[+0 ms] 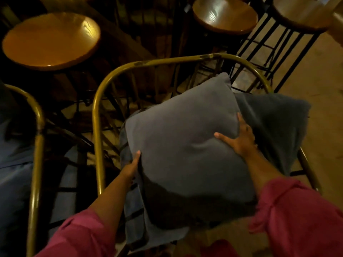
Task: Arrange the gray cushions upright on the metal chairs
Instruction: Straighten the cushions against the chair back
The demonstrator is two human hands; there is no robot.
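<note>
Two pink sleeves frame the bottom of the view, bare forearms reaching forward from them. The left hand grips the left edge of a gray cushion, fingers wrapped behind it and thumb at the front. The right hand presses spread and flat on the cushion's right side, denting the fabric. The cushion is tilted over the seat of a metal chair with a curved, brass-coloured frame. A second gray cushion lies behind it, toward the chair's right side, overhanging the frame. Another chair frame stands just left. Beyond are round wooden stools on dark metal legs.
</note>
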